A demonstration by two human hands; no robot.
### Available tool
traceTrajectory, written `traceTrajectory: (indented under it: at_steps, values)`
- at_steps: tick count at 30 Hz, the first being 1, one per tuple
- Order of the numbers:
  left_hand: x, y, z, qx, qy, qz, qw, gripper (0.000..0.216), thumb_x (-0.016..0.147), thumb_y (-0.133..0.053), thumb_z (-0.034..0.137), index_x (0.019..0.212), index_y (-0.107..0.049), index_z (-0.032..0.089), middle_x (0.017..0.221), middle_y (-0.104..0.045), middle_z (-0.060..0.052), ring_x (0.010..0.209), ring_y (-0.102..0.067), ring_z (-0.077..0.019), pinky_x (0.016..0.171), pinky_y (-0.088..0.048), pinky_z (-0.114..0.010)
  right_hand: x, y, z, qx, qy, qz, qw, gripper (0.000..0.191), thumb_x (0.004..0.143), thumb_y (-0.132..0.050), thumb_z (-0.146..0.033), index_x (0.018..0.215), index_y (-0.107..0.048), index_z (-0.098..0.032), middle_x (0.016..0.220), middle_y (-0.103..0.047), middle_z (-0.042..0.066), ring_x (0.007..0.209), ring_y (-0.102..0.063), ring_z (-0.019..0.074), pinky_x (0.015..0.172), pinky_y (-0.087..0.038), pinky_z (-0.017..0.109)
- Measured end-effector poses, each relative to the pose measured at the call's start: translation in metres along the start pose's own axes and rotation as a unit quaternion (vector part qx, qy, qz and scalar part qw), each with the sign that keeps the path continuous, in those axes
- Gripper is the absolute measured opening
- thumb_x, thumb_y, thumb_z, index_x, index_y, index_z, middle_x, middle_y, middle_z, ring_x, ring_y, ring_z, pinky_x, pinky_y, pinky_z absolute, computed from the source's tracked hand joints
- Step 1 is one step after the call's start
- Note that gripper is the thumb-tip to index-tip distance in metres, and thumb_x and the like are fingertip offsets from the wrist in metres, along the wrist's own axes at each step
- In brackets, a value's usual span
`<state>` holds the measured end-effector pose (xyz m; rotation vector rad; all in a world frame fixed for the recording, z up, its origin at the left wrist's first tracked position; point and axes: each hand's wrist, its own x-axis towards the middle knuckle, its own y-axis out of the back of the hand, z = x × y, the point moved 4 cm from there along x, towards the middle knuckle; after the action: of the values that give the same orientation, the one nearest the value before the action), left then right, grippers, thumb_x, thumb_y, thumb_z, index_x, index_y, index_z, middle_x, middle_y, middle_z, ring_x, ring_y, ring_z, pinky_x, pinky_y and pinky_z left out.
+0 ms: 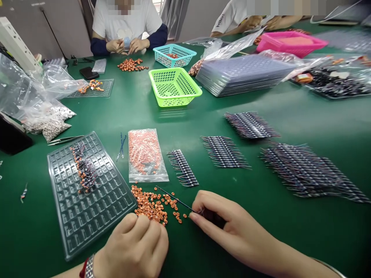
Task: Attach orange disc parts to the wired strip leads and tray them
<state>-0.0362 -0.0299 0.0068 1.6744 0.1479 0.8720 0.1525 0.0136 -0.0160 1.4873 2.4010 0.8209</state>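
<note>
My right hand (228, 224) pinches a thin dark stick (175, 199) between thumb and forefinger. The stick's far end points left over a scatter of small orange round pieces (150, 204), and some fine wires show at the fingertips. Beside that scatter, my left hand (136, 243) is closed with its back to me; whatever its fingers hold is hidden. A clear tray (95, 208) of small pockets lies to the left, with a row of small wired parts (84, 168) on it. Behind the scatter is a clear bag (145, 154) full of orange pieces.
Strips of wired parts (184, 170) lie to the right, with larger bundles (307, 170) beyond. Tweezers (65, 140) rest behind the tray. Farther back stand a green basket (175, 101), a blue basket (162, 58) and stacked clear trays (240, 73). Two people work across the table.
</note>
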Motion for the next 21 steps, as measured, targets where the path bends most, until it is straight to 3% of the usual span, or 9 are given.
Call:
traceTrajectory:
  at_steps: [4,10,15,21]
  values:
    - [-0.002,0.005,-0.002,0.011,0.0,0.025,1.0,0.009,0.086,-0.058,0.009,0.089,-0.066,0.009,0.069,-0.056,-0.001,0.064,-0.046,-0.0161,0.063,-0.028,-0.034,0.001,-0.001,0.001,-0.005,-0.011,-0.016,1.0,0.022,0.096,-0.046,-0.017,0.075,-0.047,-0.022,0.068,-0.047,-0.002,0.058,-0.044,0.0152,0.051,-0.037,0.025]
    - [-0.01,-0.001,0.009,-0.026,-0.096,0.024,0.995,0.014,0.086,-0.054,0.01,0.08,-0.066,0.009,0.071,-0.063,-0.003,0.058,-0.051,-0.0134,0.052,-0.033,-0.03,0.001,-0.006,0.0,-0.037,0.015,-0.002,0.999,0.022,0.095,-0.044,-0.015,0.074,-0.045,-0.021,0.068,-0.046,-0.001,0.059,-0.044,0.0155,0.051,-0.035,0.025]
    - [-0.01,-0.002,0.005,-0.023,-0.088,0.033,0.995,0.021,0.089,-0.047,0.008,0.085,-0.068,0.009,0.085,-0.071,-0.007,0.075,-0.065,-0.0173,0.066,-0.046,-0.03,0.002,-0.007,0.001,-0.052,0.01,0.004,0.999,0.022,0.096,-0.045,-0.017,0.075,-0.048,-0.021,0.068,-0.046,-0.001,0.058,-0.044,0.0158,0.051,-0.034,0.026]
    - [-0.018,0.001,0.009,0.002,-0.076,0.02,0.997,0.023,0.096,-0.046,0.014,0.088,-0.068,0.013,0.091,-0.071,-0.003,0.087,-0.065,-0.0151,0.073,-0.047,-0.027,0.001,-0.006,0.002,-0.041,-0.001,0.017,0.999,0.022,0.096,-0.048,-0.017,0.075,-0.048,-0.021,0.068,-0.047,-0.002,0.057,-0.044,0.0153,0.05,-0.034,0.025]
